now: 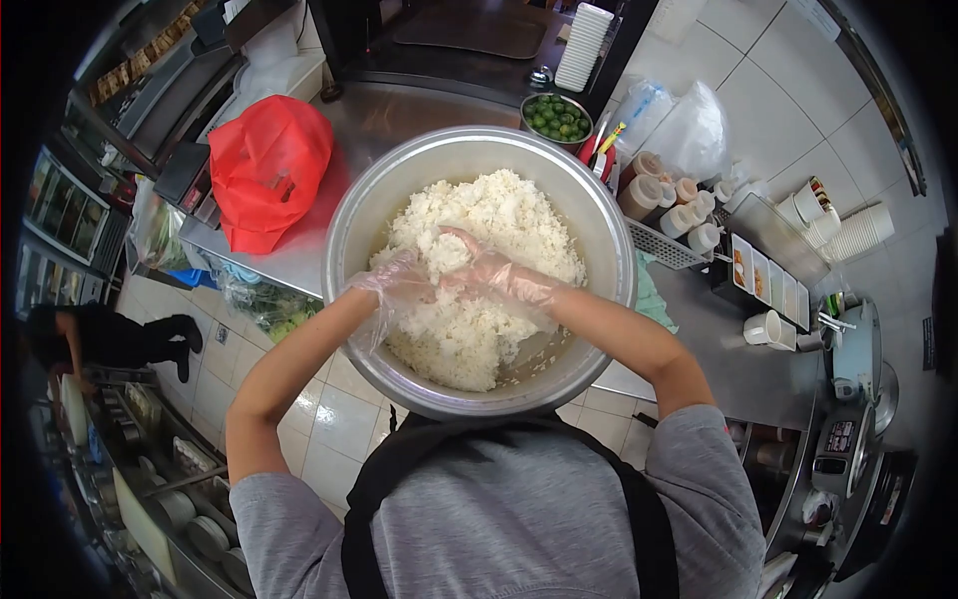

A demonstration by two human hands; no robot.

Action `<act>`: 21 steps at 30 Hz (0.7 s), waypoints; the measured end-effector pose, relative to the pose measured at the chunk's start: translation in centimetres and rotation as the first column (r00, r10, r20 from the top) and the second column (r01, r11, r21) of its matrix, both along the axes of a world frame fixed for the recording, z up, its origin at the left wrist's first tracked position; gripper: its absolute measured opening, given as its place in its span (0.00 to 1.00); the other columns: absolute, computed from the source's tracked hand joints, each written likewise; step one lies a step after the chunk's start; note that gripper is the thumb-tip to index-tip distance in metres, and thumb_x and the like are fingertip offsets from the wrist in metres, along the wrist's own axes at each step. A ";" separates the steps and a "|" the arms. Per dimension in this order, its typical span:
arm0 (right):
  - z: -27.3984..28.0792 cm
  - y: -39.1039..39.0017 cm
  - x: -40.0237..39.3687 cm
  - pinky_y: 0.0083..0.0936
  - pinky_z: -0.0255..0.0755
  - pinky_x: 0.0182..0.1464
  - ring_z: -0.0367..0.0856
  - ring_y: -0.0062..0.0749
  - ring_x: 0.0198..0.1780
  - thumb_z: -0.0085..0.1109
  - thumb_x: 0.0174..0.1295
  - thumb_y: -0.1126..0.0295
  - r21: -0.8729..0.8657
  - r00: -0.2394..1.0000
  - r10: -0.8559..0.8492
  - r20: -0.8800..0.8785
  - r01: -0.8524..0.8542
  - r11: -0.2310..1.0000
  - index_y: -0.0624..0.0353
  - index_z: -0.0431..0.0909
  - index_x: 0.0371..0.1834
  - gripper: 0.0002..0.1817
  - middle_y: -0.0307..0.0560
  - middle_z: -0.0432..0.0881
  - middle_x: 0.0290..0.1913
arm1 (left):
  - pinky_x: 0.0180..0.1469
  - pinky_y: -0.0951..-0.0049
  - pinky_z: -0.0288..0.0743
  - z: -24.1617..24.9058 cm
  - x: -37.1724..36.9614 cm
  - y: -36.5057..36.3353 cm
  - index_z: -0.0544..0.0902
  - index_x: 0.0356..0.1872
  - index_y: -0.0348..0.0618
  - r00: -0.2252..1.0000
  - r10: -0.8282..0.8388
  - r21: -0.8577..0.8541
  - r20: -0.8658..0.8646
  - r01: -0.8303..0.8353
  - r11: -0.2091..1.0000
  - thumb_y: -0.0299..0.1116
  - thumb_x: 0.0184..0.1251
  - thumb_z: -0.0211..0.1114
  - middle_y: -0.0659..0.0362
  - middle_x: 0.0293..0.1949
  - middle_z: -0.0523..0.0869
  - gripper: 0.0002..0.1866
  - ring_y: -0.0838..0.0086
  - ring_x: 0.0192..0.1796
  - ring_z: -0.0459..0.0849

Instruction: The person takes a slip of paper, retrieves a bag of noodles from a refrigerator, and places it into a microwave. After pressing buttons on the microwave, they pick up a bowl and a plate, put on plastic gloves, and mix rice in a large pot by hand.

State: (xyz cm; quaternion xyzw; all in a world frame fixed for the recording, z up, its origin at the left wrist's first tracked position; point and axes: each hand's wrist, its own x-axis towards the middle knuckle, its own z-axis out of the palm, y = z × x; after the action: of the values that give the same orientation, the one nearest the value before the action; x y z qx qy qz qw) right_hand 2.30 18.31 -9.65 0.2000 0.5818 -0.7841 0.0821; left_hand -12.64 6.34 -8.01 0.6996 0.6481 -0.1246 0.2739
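hidden: fingertips of the left hand [404, 280] are buried in the cooked rice [477, 275]; whether they are closed cannot be told.
cut off: counter edge under the bowl is blocked by the bowl itself; the view rim is blacked out by the fisheye lens.
hard to read: small containers at the right are too small for contents to be told; labels are illegible.
left hand: covered by a thin clear plastic glove, crinkled and loose at the wrist; pressed into the rice at the bowl's left-centre.
right hand [494, 272]: same clear glove; fingers are curled over a clump of rice, which is gripped at the middle of the mound.
rice: white, sticky, lumpy; heaped in the bowl, with a bare metal patch left at the near right.
steel bowl [349, 215]: large, round, brushed metal, thin rolled rim; set on the stainless counter [399, 115] directly in front of the person.
red plastic bag [267, 170]: glossy, crumpled, laid on the counter just left of the bowl.
limes [557, 117]: small, green, round, held in a smaller metal bowl behind the big one.
paper cups [689, 215]: white-lidded, clustered to the right, near the tiled wall.
other person [110, 339]: dark clothes, bent over, at far left on the tiled floor, well apart.
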 end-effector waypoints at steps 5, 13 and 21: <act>3.4 0.6 -0.3 0.48 0.70 0.52 0.72 0.43 0.55 0.62 0.51 0.74 -0.011 0.941 -0.250 0.226 0.260 0.966 0.56 0.33 0.70 0.50 0.58 0.71 0.55 | 0.49 0.64 0.70 0.2 1.1 -0.7 0.74 0.46 0.35 0.497 0.553 -0.042 0.669 -0.718 0.695 0.36 0.50 0.61 0.52 0.41 0.78 0.22 0.61 0.44 0.74; 2.7 3.9 0.2 0.38 0.73 0.40 0.79 0.41 0.43 0.61 0.50 0.66 0.586 0.974 -0.112 -0.197 0.208 0.783 0.68 0.74 0.43 0.20 0.59 0.79 0.39 | 0.48 0.69 0.71 1.0 0.6 0.0 0.70 0.51 0.32 0.833 0.229 0.380 0.503 -0.451 0.807 0.42 0.53 0.63 0.44 0.42 0.77 0.29 0.64 0.48 0.76; -0.1 8.0 -1.6 0.35 0.66 0.52 0.77 0.48 0.44 0.58 0.52 0.56 0.980 0.958 0.223 0.178 -0.194 0.051 0.67 0.73 0.46 0.25 0.64 0.77 0.41 | 0.41 0.66 0.72 4.7 6.9 0.2 0.65 0.53 0.31 0.959 0.119 0.456 -0.256 0.011 0.890 0.49 0.51 0.63 0.46 0.35 0.77 0.35 0.59 0.38 0.79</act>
State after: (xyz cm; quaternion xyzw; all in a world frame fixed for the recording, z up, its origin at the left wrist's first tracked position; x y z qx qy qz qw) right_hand 0.70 26.33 -9.75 0.1083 0.9796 -0.1665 0.0313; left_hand -5.74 6.53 -3.30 0.7013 0.7103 -0.0588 0.0134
